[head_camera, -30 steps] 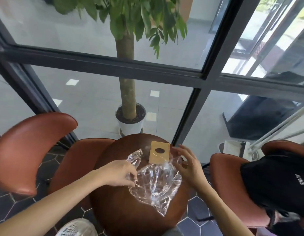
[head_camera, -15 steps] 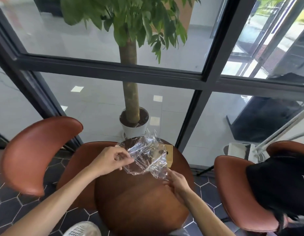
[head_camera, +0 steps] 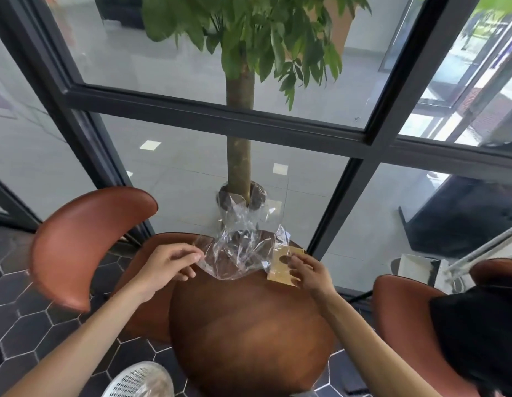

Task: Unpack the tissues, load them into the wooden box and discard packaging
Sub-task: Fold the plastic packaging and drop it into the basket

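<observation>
Bright daylight pours in through the window, overexposed at the upper right. Wide-angle bending curves its frames, and the clear plastic wrapper glints softly.

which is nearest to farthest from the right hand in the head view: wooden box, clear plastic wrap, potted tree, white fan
From the right hand:
1. wooden box, under its fingertips on the table's far right edge.
2. clear plastic wrap, just to its left, pinched by the left hand.
3. potted tree, beyond the table.
4. white fan, bottom left on the floor.
</observation>
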